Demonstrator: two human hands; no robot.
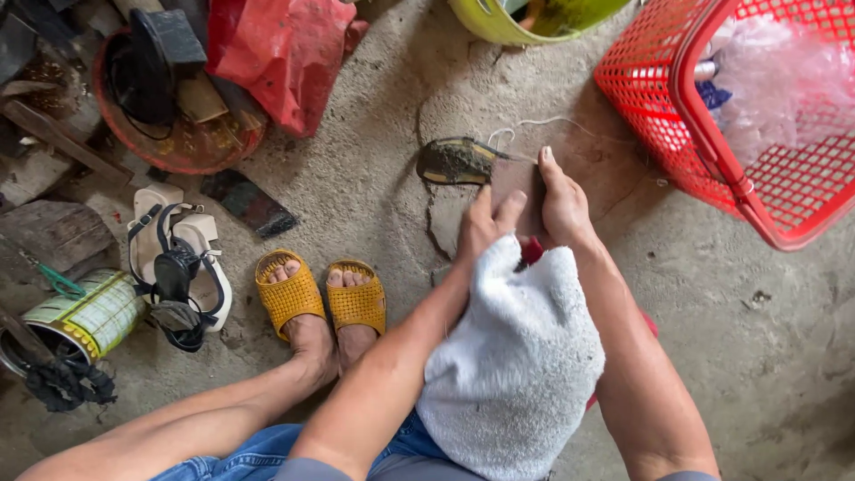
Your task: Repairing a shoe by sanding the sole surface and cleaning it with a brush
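The worn shoe [468, 162], probably light and flexible, is gripped at its heel end by the left hand [488, 223] and the right hand [561, 203], above a white towel [512, 356].

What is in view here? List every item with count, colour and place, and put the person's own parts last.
shoe sole: one, dark with a yellowish rim, on the concrete floor ahead of the hands
towel: one, white, over the lap
basket: one, red, upper right
bucket: one, yellow-green, top edge
red bag: one, top centre-left
basin: one, reddish, upper left
sandals: a pair, cream with black straps, left
tin can: one, lower left
slippers: two, yellow, on the feet
left hand: on a brown piece
right hand: on the same piece
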